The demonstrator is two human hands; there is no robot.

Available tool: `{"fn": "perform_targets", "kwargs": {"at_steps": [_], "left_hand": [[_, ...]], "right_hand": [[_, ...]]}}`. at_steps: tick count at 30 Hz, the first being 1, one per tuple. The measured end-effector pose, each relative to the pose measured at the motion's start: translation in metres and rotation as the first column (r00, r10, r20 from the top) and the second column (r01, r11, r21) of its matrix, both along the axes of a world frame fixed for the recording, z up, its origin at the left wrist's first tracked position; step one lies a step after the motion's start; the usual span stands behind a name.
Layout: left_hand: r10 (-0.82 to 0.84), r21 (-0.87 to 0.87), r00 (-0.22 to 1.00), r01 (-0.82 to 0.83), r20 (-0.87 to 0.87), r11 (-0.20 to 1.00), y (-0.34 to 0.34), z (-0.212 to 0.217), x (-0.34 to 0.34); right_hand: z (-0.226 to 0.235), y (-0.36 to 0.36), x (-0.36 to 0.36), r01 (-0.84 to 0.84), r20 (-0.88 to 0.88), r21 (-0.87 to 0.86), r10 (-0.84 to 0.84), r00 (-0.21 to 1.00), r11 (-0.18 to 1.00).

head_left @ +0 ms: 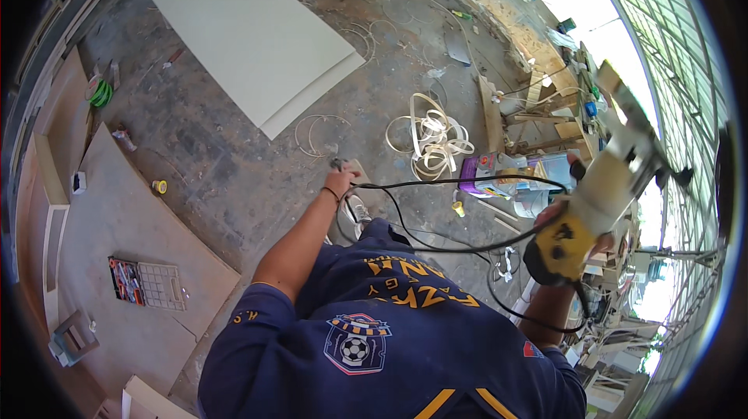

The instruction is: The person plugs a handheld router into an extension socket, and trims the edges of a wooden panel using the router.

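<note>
My right hand (552, 215) is wrapped round a corded power tool (567, 243), raised at the right. Its housing has a yellow-and-black end, and a pale metal body leads to a flat base at the top; motion blurs that end. The housing hides most of the palm. My left hand (340, 182) is closed at the middle, out in front of my body, gripping the black power cord (460, 180). A small dark end, perhaps the plug, pokes out past the fingers. Loops of cord hang between both hands, across my dark blue shirt.
Large pale boards (249, 37) lie on the floor ahead. Coiled edge-banding strip (436, 138) sits right of them, near a purple-edged package (475, 176). At left, a brown panel (132, 224) carries an opened tool case (144, 284) and a yellow tape roll (160, 186). Wood scraps crowd the right.
</note>
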State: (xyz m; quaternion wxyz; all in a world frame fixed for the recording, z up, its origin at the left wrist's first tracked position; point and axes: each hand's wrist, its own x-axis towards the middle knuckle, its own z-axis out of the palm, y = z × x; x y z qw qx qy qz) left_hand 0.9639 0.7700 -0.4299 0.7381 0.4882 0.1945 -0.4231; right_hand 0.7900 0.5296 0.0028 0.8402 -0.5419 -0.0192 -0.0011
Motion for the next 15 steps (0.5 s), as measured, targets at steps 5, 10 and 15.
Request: {"fn": "perform_targets", "kwargs": {"at_steps": [5, 10, 15], "left_hand": [[0.017, 0.133, 0.970, -0.051, 0.241, 0.990, 0.057, 0.062, 0.028], [-0.021, 0.073, 0.803, -0.028, 0.595, 0.997, 0.063, 0.108, 0.015], [0.029, 0.015, 0.821, -0.046, 0.570, 0.999, 0.060, 0.151, -0.014]], "right_hand": [[-0.044, -0.019, -0.046, 0.261, -0.173, -0.577, -0.428, 0.887, 0.774], [-0.119, -0.027, -0.043, 0.126, -0.528, -0.378, -0.326, 0.784, 0.917], [-0.137, 0.017, -0.001, 0.051, -0.396, -0.020, -0.055, 0.917, 0.998]]}}
